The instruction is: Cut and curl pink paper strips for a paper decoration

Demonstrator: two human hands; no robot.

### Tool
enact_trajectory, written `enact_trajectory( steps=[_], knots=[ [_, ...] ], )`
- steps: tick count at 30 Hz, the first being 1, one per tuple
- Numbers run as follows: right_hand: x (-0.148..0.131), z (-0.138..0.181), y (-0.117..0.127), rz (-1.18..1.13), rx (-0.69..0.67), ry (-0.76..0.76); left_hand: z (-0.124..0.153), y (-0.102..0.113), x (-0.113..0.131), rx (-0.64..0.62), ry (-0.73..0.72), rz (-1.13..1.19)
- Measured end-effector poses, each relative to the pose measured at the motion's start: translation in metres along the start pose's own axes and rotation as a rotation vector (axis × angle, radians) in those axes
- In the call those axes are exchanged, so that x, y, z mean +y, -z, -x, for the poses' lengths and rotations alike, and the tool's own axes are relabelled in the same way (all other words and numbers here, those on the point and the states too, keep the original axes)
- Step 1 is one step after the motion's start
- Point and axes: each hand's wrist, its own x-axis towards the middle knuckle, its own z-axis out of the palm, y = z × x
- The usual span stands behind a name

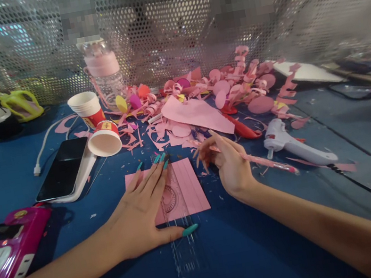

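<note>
My left hand (143,208) lies flat with its fingers stretched out, pressing a clear plastic ruler (187,253) down on a pink sheet of paper (192,186). The ruler runs lengthwise over the sheet and sticks out past its near edge. A round cut-out pattern shows in it beside my fingers. Thin parallel lines are visible on the right part of the sheet. To the right of the paper, my right hand (229,165) is raised, its fingers closed around a pink pen or pencil (269,165). The tip end is partly hidden by the fingers.
Pink paper scraps (198,112) are heaped at the back, with red-handled scissors (242,126) among them. A glue gun (292,144) lies at right, its cord trailing. Paper cups (104,141), a bottle (105,76), a phone (63,170) and a magenta device (11,251) are on the left.
</note>
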Motion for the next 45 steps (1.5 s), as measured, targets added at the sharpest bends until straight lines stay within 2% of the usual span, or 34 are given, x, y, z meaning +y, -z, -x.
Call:
enact_trajectory(
  steps=[16,22,28,33,38,45],
  knots=[
    [0.0,0.0,-0.001,-0.022,-0.023,0.034,-0.001,0.001,0.0,-0.019,0.011,0.003],
    [-0.006,0.002,-0.008,0.052,0.024,0.001,-0.001,0.0,0.0,-0.02,0.007,-0.001],
    [-0.009,0.007,-0.009,0.131,-0.091,0.038,-0.001,0.0,0.0,-0.029,0.005,-0.007],
    [-0.005,0.011,-0.005,0.391,-0.228,0.112,-0.001,0.0,-0.001,-0.053,0.012,-0.014],
    [-0.002,0.011,-0.006,0.567,-0.297,0.175,-0.001,0.0,0.0,-0.069,0.022,-0.019],
    [-0.006,0.01,-0.009,0.642,-0.368,0.178,-0.002,0.001,0.0,-0.093,0.033,-0.022]
  ],
)
